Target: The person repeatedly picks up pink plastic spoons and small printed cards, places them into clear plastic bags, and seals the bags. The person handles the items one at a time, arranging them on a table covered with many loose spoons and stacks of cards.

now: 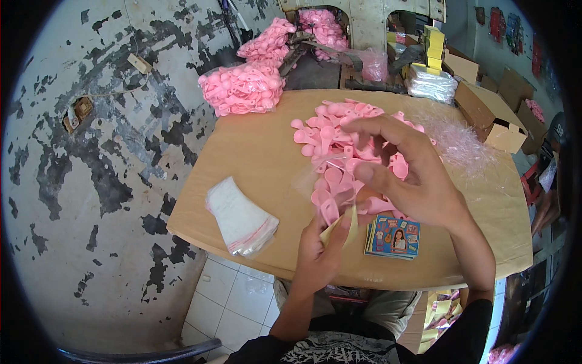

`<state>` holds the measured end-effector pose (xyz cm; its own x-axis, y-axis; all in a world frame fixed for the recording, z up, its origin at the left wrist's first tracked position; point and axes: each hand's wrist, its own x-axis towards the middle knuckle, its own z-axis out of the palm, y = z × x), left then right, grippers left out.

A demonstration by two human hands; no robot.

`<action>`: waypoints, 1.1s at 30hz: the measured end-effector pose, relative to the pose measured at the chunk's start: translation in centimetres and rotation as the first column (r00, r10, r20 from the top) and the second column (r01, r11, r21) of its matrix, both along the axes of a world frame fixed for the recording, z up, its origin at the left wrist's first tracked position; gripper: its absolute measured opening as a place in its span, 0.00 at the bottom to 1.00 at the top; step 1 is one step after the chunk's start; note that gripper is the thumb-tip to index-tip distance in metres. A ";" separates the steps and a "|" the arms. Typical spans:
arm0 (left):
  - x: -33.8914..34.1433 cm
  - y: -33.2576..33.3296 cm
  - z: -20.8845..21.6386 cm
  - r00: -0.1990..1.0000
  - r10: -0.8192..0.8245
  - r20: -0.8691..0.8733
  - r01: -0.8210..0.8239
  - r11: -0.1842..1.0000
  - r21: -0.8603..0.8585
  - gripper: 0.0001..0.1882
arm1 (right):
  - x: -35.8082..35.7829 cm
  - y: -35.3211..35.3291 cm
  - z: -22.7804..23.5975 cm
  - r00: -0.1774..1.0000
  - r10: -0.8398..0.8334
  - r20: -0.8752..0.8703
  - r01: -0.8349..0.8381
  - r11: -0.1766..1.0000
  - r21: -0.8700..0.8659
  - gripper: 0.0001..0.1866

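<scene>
My left hand [321,252] is closed near the front of the table, pinching a folded yellow card [347,229] and what looks like a small clear plastic bag. A pink plastic spoon [328,210] shows just above its fingertips; whether it lies inside the bag I cannot tell. My right hand [418,179] hovers over the heap of pink spoons [330,136], its thumb and fingers curved apart with nothing visible between them. Below the right hand lies a stack of blue printed cards [393,238]. A fanned stack of clear plastic bags [241,217] rests to the left.
Large bags of pink spoons [242,91] stand at the table's [200,182] back left. Crumpled clear plastic [464,142] lies at the right, by cardboard boxes [488,115]. Behind are packed clear bags [431,84] and yellow cards [434,45]. Another person's arm [545,212] shows far right.
</scene>
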<state>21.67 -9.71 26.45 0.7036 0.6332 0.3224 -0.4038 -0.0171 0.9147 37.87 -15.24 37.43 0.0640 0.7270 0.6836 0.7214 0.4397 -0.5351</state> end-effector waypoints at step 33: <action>-1.0 1.5 0.0 0.826 0.330 -0.457 0.001 0.810 0.587 0.17 | 0.6 0.5 -6.3 0.788 -0.005 0.616 0.108 0.986 -0.131 0.11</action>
<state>20.63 -8.17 26.43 0.7636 0.5887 0.2651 0.1824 -0.5907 0.7860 38.50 -14.71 31.15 -0.2856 0.8321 0.4755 0.9402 0.3393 -0.0289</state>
